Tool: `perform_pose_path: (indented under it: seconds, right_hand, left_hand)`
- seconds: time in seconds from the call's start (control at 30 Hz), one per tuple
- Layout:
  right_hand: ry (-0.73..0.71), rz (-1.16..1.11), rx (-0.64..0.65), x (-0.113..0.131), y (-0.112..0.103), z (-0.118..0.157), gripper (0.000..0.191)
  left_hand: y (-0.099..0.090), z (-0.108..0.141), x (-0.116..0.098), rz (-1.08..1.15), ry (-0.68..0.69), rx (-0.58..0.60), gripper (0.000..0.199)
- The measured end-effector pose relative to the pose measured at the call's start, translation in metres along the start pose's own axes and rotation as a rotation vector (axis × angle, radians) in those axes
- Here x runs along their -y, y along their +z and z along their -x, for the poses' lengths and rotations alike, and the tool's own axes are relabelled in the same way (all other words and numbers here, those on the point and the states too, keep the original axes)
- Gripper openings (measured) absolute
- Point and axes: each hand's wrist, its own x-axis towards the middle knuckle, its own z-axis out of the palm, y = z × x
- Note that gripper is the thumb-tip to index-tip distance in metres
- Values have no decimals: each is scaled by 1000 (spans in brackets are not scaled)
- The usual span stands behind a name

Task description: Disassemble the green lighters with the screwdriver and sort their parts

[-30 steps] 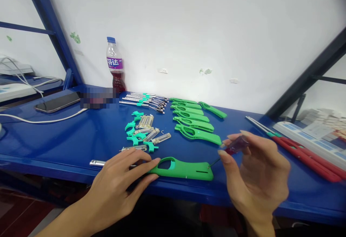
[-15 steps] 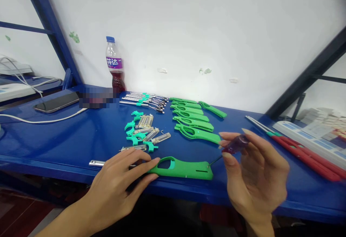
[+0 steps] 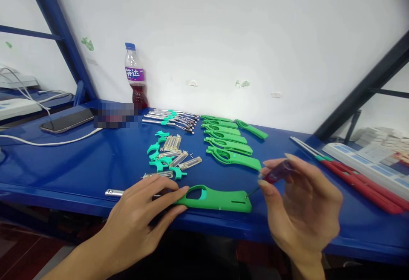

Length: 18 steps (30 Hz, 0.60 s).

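A green lighter body (image 3: pixel 223 200) with a teal trigger lies flat at the table's front edge, its metal tube (image 3: pixel 114 192) sticking out to the left. My left hand (image 3: pixel 143 212) grips its left end between thumb and fingers. In my right hand (image 3: pixel 300 203) is a screwdriver (image 3: pixel 277 172) with a dark purple handle, pinched by thumb and fingertips. The screwdriver's thin shaft slants down left, and its tip touches the right end of the green body, near a slot.
Green shells (image 3: pixel 234 159) lie in a column behind. Left of them are metal tubes with wires (image 3: pixel 159 119), clear fuel tanks (image 3: pixel 172 142) and teal triggers (image 3: pixel 153 149). A bottle (image 3: pixel 134 75), phone (image 3: pixel 67 120), red lighters (image 3: pixel 361 182) and power strip (image 3: pixel 367 165) stand farther out.
The screwdriver handle and my right fingertips have shifted slightly, with the thumb a little farther left. My left hand and the green body have stayed in place.
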Motion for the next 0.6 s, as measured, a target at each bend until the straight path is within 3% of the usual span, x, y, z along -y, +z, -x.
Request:
perform_pose_path:
  seconds: [0.2, 0.37, 0.6]
  right_hand:
    - [49, -48, 71, 4, 1, 2, 76]
    - [-10, -29, 20, 1, -1, 1, 84]
    - [33, 10, 58, 3, 2, 0, 70]
  left_hand:
    - [0, 1, 0, -6, 0, -8, 26]
    - [0, 1, 0, 0, 2, -8, 25]
    - [0, 1, 0, 0, -12, -22, 26]
